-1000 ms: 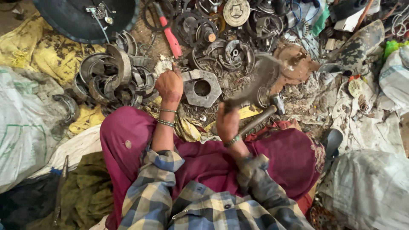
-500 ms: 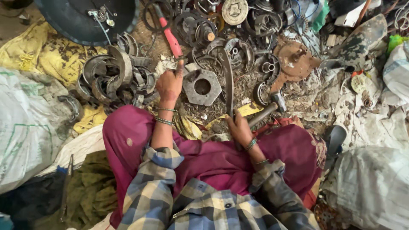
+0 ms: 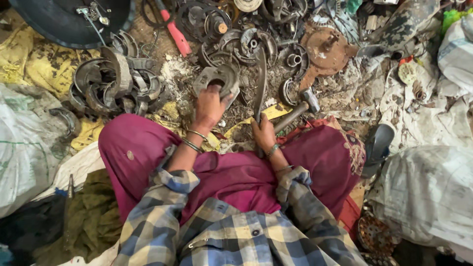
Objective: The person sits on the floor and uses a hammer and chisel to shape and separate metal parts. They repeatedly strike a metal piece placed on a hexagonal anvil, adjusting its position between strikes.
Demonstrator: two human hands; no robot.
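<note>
Metal ring plate, grey and many-sided with a round hole, sits tilted on the floor just past your knees, and your left hand is clenched on its near edge. Your right hand is wrapped around the lower end of a long curved metal bar, which stands nearly upright just right of the plate. A hammer lies on the floor beside that hand, its head pointing away from you. Further left, a heap of curved brake shoes rests on the dirt. Beyond the plate, a red-handled tool lies among loose rings, and a rusty round disc sits to the far right.
</note>
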